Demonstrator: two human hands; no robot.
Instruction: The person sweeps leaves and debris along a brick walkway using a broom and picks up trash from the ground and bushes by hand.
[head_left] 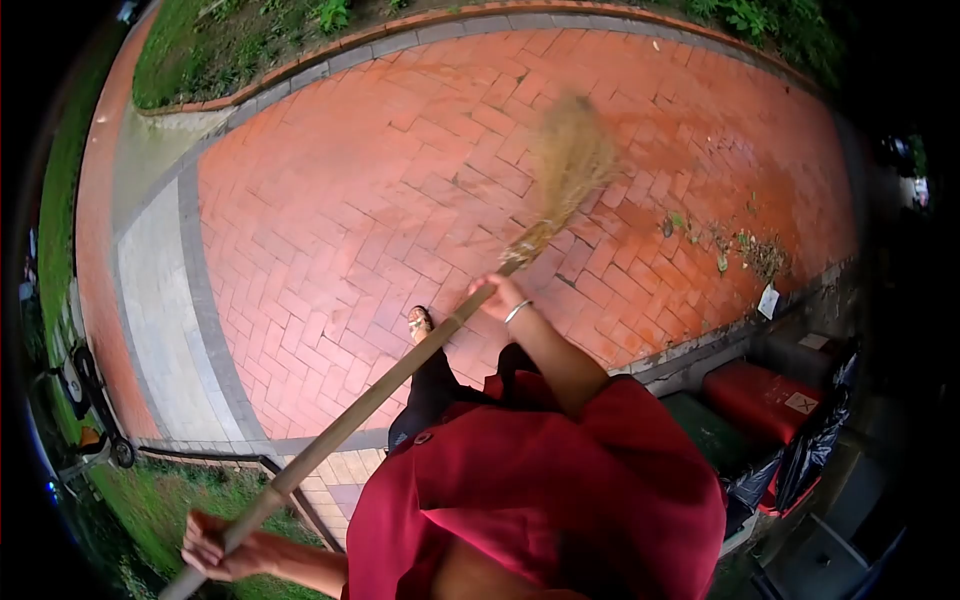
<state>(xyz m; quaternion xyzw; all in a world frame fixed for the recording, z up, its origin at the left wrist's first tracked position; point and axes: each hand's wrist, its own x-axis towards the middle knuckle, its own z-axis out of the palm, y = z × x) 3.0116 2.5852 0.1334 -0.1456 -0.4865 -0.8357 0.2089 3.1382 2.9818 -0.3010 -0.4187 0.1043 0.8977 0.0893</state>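
Note:
A long wooden-handled straw broom (385, 385) runs diagonally across the head view, from the lower left up to the right. My left hand (215, 548) is wrapped around the handle near its upper end. Closer to the bristles, my right hand (497, 295), with a silvery bangle at the wrist, grips the same handle. The straw head (573, 155) is smeared by motion over the red brick paving (340, 210), so its exact contact with the ground cannot be told. Right of it lies a small heap of leaves and twigs (762, 255), with a white scrap (768, 301) beside it.
Red (760, 395) and green (705, 430) bins with black bags stand at the lower right, beyond a low kerb. A brick-edged planted bed (250, 60) borders the far side. A parked two-wheeler (90, 405) is at the left. My sandalled foot (420, 322) is on the paving.

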